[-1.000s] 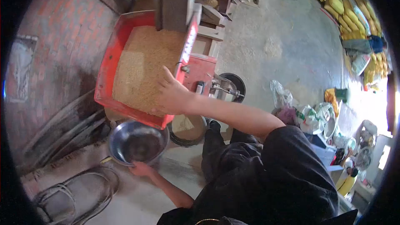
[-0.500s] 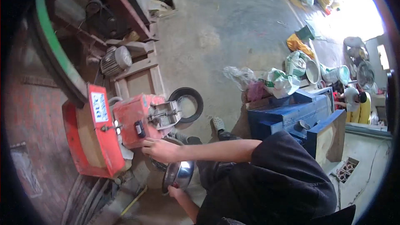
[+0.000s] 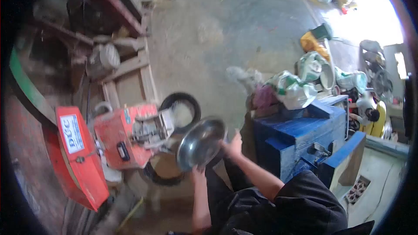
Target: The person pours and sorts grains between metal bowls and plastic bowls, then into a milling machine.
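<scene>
A shiny metal bowl (image 3: 198, 143) is held tilted in front of my legs, its inside facing me. My left hand (image 3: 199, 173) is closed on its lower rim. At the right rim is my right hand (image 3: 233, 147), slightly blurred, with the thumb over the bowl's inside and a finger stretched up outside the edge. Left of the bowl stands a red machine (image 3: 117, 137) with a metal outlet part (image 3: 152, 128), apart from both hands. What the bowl contains, if anything, cannot be made out.
Black round rims (image 3: 197, 104) lie on the floor by the machine. A red belt guard (image 3: 80, 161) is at left. To the right stands a blue machine (image 3: 300, 126) with white and green bags (image 3: 294, 89) beside it. Another person (image 3: 370, 111) is farther right.
My right hand has left the red machine and come to the bowl's rim. The bowl has moved up and right, and tipped so its inside shows. The view has shifted.
</scene>
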The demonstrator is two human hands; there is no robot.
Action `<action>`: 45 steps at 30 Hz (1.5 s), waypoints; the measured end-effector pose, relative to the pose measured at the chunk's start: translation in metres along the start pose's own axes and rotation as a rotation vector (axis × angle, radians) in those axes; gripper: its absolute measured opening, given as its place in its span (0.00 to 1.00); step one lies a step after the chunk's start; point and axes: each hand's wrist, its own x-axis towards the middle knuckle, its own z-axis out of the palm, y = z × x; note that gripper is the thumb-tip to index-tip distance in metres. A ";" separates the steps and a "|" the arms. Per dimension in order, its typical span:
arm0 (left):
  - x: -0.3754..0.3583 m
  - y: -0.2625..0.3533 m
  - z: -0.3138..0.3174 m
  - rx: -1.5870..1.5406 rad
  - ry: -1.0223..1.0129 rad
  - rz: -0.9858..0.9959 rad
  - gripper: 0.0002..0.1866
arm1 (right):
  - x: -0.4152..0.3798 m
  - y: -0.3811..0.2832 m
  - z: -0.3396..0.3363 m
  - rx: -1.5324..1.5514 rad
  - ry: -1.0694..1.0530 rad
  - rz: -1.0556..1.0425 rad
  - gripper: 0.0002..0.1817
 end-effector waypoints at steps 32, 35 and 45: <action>0.467 -0.166 -0.075 -0.254 0.087 -0.365 0.25 | 0.175 0.065 0.247 0.299 -0.486 0.000 0.21; 0.460 -0.170 -0.068 -0.196 0.115 -0.334 0.25 | 0.181 0.062 0.240 0.299 -0.512 0.002 0.20; 0.380 -0.226 0.012 0.302 0.182 -0.105 0.25 | 0.190 0.043 0.216 0.240 -0.591 -0.068 0.20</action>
